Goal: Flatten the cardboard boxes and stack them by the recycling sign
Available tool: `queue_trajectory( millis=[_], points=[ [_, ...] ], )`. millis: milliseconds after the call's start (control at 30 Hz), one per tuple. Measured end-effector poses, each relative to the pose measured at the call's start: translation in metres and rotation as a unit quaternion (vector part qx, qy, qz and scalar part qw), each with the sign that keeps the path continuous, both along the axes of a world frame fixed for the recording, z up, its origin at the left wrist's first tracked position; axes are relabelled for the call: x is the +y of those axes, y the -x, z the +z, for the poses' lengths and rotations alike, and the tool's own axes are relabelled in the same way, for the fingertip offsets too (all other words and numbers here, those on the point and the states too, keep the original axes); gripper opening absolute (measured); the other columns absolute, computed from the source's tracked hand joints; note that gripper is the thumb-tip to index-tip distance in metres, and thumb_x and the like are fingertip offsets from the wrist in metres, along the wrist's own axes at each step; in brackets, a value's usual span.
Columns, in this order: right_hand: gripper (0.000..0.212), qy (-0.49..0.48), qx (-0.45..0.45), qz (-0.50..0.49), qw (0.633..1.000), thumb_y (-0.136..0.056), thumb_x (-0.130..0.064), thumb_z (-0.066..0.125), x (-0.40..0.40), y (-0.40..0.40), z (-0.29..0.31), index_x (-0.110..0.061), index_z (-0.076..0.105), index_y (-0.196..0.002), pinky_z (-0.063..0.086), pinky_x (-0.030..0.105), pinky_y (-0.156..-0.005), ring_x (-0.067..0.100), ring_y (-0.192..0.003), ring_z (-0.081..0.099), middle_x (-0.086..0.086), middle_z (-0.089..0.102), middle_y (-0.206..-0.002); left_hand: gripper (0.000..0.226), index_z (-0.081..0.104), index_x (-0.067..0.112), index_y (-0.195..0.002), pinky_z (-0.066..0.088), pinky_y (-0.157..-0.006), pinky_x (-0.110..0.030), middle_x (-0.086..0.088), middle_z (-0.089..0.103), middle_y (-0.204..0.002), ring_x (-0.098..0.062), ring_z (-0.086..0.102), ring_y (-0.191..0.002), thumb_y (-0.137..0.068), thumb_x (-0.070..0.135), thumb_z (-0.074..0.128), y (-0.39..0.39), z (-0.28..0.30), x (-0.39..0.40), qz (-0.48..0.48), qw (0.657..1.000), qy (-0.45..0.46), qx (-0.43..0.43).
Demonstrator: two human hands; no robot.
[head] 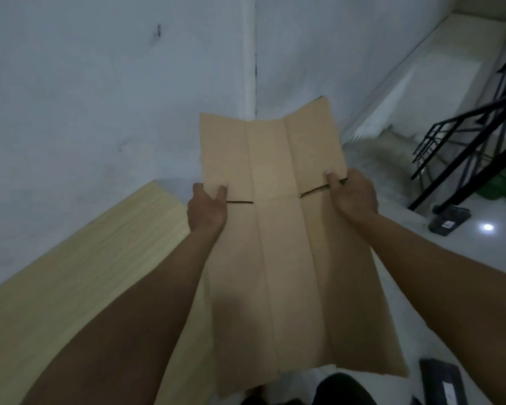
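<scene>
A flattened brown cardboard box (284,244) is spread out in front of me, held in the air at arm's length. Creases run along its length and a slit cuts in from each side. My left hand (206,210) grips its left edge at the slit, thumb on top. My right hand (352,194) grips the right edge at the other slit, thumb on top too. The far flaps bend slightly upward towards the wall corner. No recycling sign is in view.
A light wooden tabletop (70,282) lies at the left against the white wall (100,97). A black metal stair railing (473,141) stands at the right, with a dark flat object (449,219) on the shiny white floor and another dark object (441,381) at bottom right.
</scene>
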State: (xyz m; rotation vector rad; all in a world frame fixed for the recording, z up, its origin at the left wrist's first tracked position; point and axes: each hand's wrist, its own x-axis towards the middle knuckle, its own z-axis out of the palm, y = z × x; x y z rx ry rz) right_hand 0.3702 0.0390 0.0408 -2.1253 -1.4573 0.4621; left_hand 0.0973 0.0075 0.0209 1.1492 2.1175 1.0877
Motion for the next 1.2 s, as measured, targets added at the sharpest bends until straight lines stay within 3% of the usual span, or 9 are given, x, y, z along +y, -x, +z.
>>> queue_trajectory(
  millis=[233,400,533,700,800,900,1033,1100,1200],
  points=[
    [0.057,0.011,-0.001,0.057,0.998,-0.097,-0.061,0.042,0.119,-0.069,-0.031,-0.008,0.06,-0.111,0.043,0.04,-0.086,0.038,-0.11,0.057,0.02,0.063,-0.116,0.049,0.051,0.01,-0.122,0.04,-0.079,-0.032,-0.012,0.064,-0.118,-0.034,0.06,-0.107,-0.094,0.05,0.053,-0.083,-0.026,0.084,0.048,0.999,0.019,-0.011],
    [0.056,0.008,-0.015,0.123,0.992,-0.099,-0.058,0.043,0.19,-0.105,-0.052,-0.007,0.06,-0.112,0.04,0.037,-0.08,0.037,-0.11,0.058,0.02,0.064,-0.117,0.057,0.048,0.006,-0.126,0.045,-0.09,-0.042,-0.02,0.061,-0.121,-0.04,0.057,-0.111,-0.094,0.053,0.052,-0.131,-0.06,0.128,0.126,0.991,0.05,-0.007],
    [0.054,0.023,-0.014,0.174,0.984,-0.1,-0.057,0.041,0.235,-0.113,-0.077,-0.006,0.057,-0.107,0.031,0.034,-0.074,0.036,-0.107,0.057,0.02,0.064,-0.112,0.052,0.044,0.003,-0.128,0.031,-0.075,-0.033,-0.02,0.058,-0.122,-0.038,0.055,-0.112,-0.098,0.045,0.048,-0.157,-0.085,0.153,0.194,0.976,0.098,-0.03],
    [0.054,0.052,-0.023,0.213,0.975,-0.099,-0.06,0.042,0.279,-0.106,-0.119,-0.008,0.056,-0.1,0.034,0.034,-0.071,0.035,-0.099,0.059,0.018,0.065,-0.104,0.053,0.042,0.001,-0.13,0.031,-0.079,-0.031,-0.02,0.056,-0.128,-0.036,0.053,-0.118,-0.1,0.044,0.047,-0.168,-0.124,0.177,0.225,0.964,0.127,-0.067],
    [0.055,0.07,-0.04,0.22,0.972,-0.098,-0.062,0.041,0.303,-0.105,-0.152,-0.009,0.053,-0.097,0.04,0.038,-0.071,0.036,-0.093,0.06,0.017,0.063,-0.098,0.054,0.043,0.006,-0.135,0.039,-0.089,-0.034,-0.014,0.059,-0.13,-0.034,0.055,-0.12,-0.098,0.046,0.048,-0.169,-0.159,0.192,0.24,0.959,0.129,-0.084],
    [0.052,0.091,-0.058,0.224,0.969,-0.098,-0.06,0.042,0.32,-0.105,-0.192,-0.009,0.051,-0.094,0.039,0.036,-0.07,0.034,-0.09,0.061,0.016,0.064,-0.096,0.056,0.05,0.012,-0.136,0.042,-0.085,-0.028,-0.008,0.065,-0.123,-0.029,0.061,-0.112,-0.096,0.052,0.046,-0.168,-0.202,0.201,0.24,0.957,0.141,-0.076],
    [0.049,0.104,-0.055,0.258,0.959,-0.099,-0.059,0.042,0.339,-0.097,-0.253,-0.011,0.047,-0.091,0.035,0.035,-0.068,0.036,-0.09,0.061,0.021,0.064,-0.095,0.06,0.054,0.004,-0.12,0.049,-0.089,-0.036,-0.015,0.067,-0.111,-0.032,0.063,-0.103,-0.093,0.057,0.047,-0.167,-0.256,0.21,0.285,0.936,0.181,-0.099],
    [0.052,0.127,-0.053,0.284,0.949,-0.099,-0.06,0.041,0.35,-0.089,-0.286,-0.008,0.052,-0.098,0.036,0.035,-0.069,0.036,-0.093,0.06,0.021,0.064,-0.098,0.055,0.056,0.0,-0.115,0.047,-0.082,-0.033,-0.019,0.068,-0.103,-0.033,0.064,-0.098,-0.095,0.051,0.05,-0.165,-0.284,0.212,0.301,0.928,0.2,-0.084],
    [0.052,0.148,-0.047,0.321,0.934,-0.099,-0.061,0.04,0.374,-0.077,-0.338,-0.01,0.051,-0.098,0.035,0.035,-0.07,0.03,-0.089,0.054,0.017,0.061,-0.097,0.055,0.057,-0.004,-0.115,0.047,-0.084,-0.031,-0.02,0.069,-0.105,-0.035,0.064,-0.102,-0.097,0.048,0.051,-0.161,-0.331,0.22,0.33,0.918,0.205,-0.082]
  ],
)
